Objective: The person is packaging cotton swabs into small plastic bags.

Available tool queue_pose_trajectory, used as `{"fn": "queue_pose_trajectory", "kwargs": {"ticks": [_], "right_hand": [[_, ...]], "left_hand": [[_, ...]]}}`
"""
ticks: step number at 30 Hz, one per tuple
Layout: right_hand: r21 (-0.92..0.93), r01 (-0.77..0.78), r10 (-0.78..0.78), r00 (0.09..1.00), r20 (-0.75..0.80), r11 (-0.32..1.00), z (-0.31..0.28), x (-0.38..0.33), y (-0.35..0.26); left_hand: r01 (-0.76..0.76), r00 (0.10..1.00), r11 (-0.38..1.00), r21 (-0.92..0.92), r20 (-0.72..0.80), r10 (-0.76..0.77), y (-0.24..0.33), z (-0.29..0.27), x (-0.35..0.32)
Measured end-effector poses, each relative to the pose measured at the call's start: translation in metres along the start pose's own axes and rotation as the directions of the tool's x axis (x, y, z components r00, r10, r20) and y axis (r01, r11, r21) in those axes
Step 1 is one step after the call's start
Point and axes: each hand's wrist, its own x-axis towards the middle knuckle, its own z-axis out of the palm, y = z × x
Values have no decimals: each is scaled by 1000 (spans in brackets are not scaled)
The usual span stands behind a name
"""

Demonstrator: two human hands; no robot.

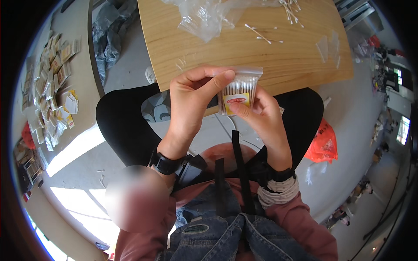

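Between my hands, the swab packet point(238, 89) looks filled: left hand point(190, 98) pinches its top, right hand point(257, 108) its bottom. Beyond them, loose swabs point(263, 35) wait on the counter point(244, 48).

A light wooden tabletop point(278, 56) lies just beyond the hands. On it, farther out, sits a crumpled clear plastic bag point(209, 17), with loose white cotton swabs point(263, 35) scattered to its right. Well off to the left, small yellow-and-white packets point(54, 78) cover a grey surface. Lower right, an orange plastic bag point(324, 143) lies on the floor.
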Motion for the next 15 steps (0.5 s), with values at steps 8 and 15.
{"fn": "queue_pose_trajectory", "kwargs": {"ticks": [8,15], "right_hand": [[33,-49,49,999,-19,998,-2,-7,-2],[-9,56,-56,998,38,998,-5,-10,-6]], "left_hand": [[-214,954,970,112,238,183,7,-4,-3],[-321,905,921,222,359,229,17,-4,-10]]}}
